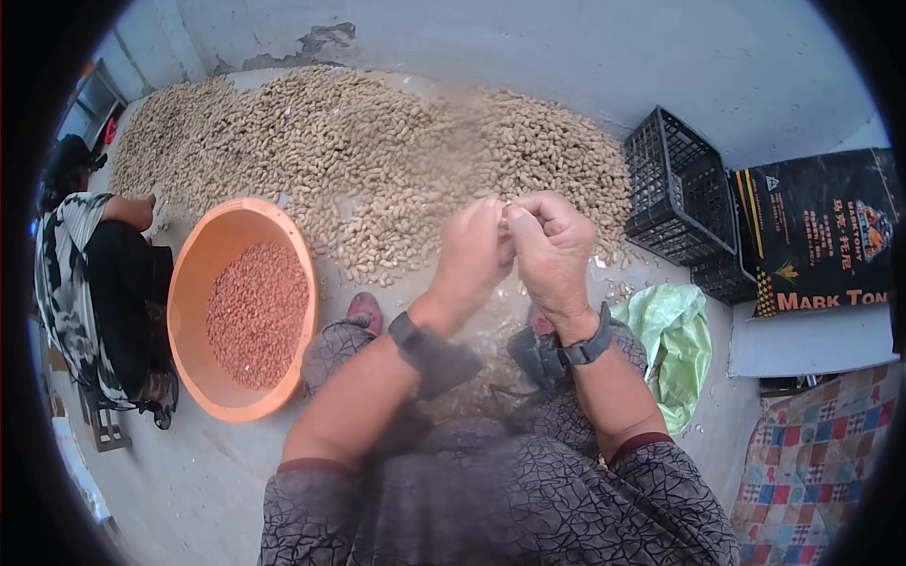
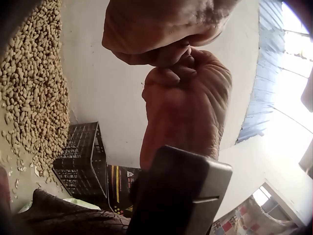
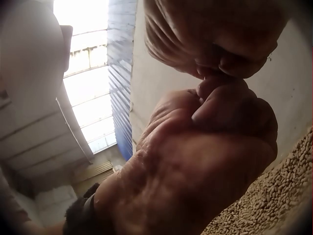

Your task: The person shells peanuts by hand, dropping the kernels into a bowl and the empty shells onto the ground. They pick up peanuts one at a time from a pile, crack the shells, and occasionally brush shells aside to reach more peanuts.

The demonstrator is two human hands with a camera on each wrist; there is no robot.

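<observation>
My left hand [image 1: 470,253] and right hand [image 1: 555,250] meet fingertip to fingertip in front of my body, above the near side of a peanut pile [image 1: 377,156]. Fingers and thumbs are curled, and between them they pinch a peanut [image 1: 507,208], only a small brownish bit of which shows. Both wrist views show the curled fingers close together, hiding what they hold. To the left, an orange basin [image 1: 241,406] holds many shelled reddish peanuts [image 1: 260,316].
Black plastic crates [image 1: 675,189] stand by the wall at right, beside a black printed sack [image 1: 830,226]. A pale green bag [image 1: 675,344] lies by my right knee. Another person [image 1: 104,274] sits beyond the basin at left. Loose shells dot the floor.
</observation>
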